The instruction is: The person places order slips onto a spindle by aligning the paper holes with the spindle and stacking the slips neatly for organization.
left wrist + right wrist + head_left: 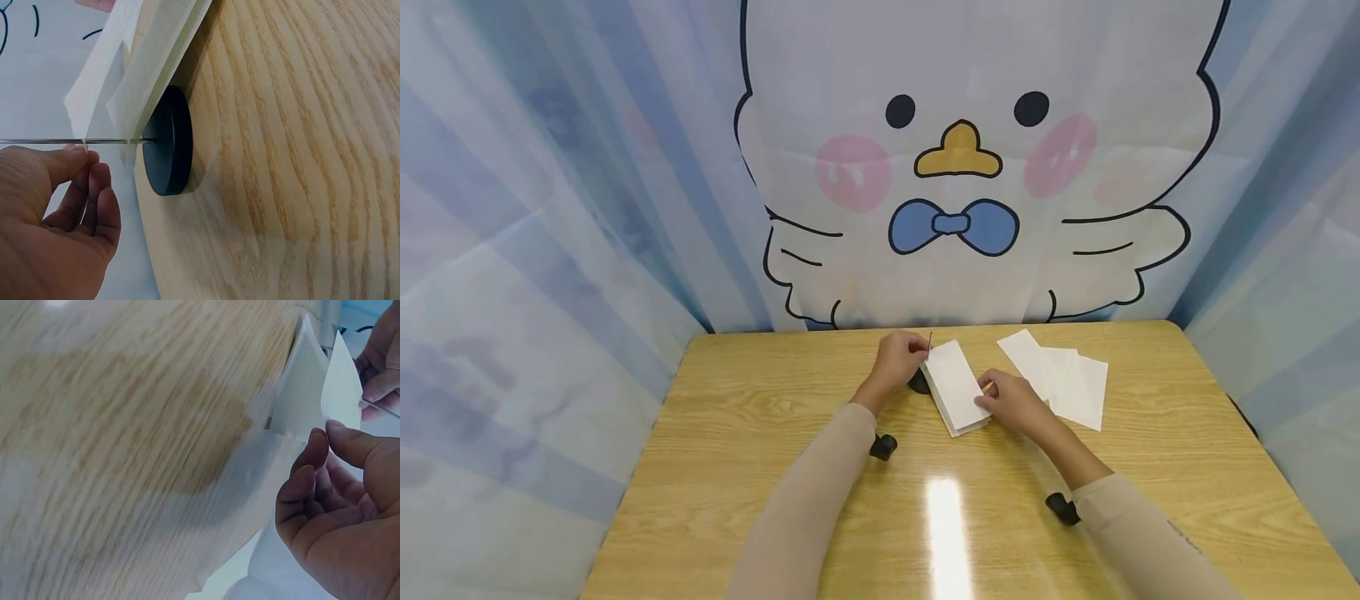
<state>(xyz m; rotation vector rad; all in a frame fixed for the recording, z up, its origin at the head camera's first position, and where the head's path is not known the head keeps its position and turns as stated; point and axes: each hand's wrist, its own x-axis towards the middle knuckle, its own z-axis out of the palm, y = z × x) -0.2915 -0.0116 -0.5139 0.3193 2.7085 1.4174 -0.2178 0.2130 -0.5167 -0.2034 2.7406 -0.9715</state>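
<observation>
A paper spike with a round black base (169,150) and a thin metal rod (37,141) stands at the back middle of the table. White paper slips are threaded on the rod, fanned apart at different heights. My left hand (901,357) pinches the corner of the top slip (958,385) by thumb and fingertip, right beside the rod. At the slip's near right corner, my right hand (1011,400) pinches the edge between thumb and index finger, other fingers curled, as the right wrist view shows. Lower slips hang under the top one. The rod's reddish tip rises above the paper.
Several loose white slips (1086,392) lie overlapping to the right of the spike, near my right hand. The wooden table (760,500) ends at a printed curtain (962,283) behind. Black wrist cameras (883,447) sit beneath both forearms.
</observation>
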